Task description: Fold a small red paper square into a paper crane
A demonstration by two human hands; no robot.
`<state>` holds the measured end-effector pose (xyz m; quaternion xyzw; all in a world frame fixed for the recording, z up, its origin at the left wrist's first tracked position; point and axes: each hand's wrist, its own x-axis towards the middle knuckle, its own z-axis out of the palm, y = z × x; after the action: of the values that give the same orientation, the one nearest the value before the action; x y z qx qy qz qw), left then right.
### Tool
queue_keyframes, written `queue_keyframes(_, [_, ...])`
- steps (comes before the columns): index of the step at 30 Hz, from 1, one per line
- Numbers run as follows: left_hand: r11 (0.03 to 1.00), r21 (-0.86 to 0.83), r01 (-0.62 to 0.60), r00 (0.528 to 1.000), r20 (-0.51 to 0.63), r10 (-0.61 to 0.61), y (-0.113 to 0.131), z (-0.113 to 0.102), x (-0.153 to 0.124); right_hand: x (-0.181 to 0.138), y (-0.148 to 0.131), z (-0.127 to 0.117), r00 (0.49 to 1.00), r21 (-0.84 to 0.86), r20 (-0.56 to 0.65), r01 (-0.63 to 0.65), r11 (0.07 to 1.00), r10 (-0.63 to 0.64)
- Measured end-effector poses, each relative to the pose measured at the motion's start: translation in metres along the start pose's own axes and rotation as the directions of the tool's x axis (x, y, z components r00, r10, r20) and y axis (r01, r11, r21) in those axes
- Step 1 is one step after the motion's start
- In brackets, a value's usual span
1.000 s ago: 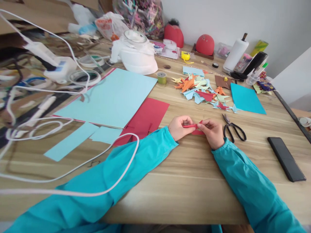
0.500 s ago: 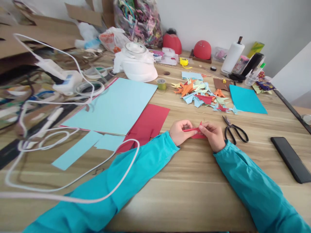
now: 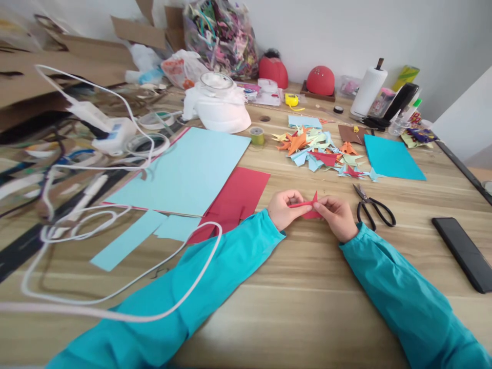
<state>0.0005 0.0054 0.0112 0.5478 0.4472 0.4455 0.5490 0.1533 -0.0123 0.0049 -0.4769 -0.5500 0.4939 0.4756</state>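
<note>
Red paper (image 3: 310, 214), folded small, sits right of centre in the frame, pinched from both sides: the left hand (image 3: 285, 209) grasps its narrow strip between thumb and curled fingers, and the right hand (image 3: 339, 215) grips close beside it, at the base of an upright point. Fingertips set so near each other probably keep the creases from springing open. Loose red sheets (image 3: 248, 189) lie left of the hands, partly under the light blue sheets (image 3: 188, 171), perhaps for easy reach; the scissors (image 3: 364, 198) rest just right of the right hand, handles toward the bottom of the frame, which would suit a quick pick-up. The heap of small folded papers (image 3: 325, 154) lies above the hands, likely there to leave working room. Compared with a second ago, the red point stands taller above the fingertips, while both hands keep their pinch; the view has shifted, so the light blue sheets appear lower and further right.
</note>
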Motion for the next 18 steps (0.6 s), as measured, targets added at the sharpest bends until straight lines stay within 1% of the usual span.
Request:
queue_keyframes(3, [1.000, -0.007, 0.007, 1.000, -0.003, -0.007, -0.0012, 0.0000, -0.0004, -0.0003, 0.0005, 0.0002, 1.000, -0.026, 0.010, 0.021, 0.999, -0.021])
queue_keyframes(9, [0.995, -0.098, 0.026, 0.999, 0.023, -0.024, -0.0023, 0.0006, -0.0012, -0.0005, 0.0019, -0.0005, 0.999, -0.095, 0.020, 0.045, 0.994, -0.043])
queue_keyframes(18, [0.997, -0.073, 0.036, 0.999, 0.013, -0.035, -0.0017, 0.0007, -0.0007, -0.0011, 0.0035, 0.0001, 0.997, -0.151, 0.030, 0.073, 0.986, -0.069])
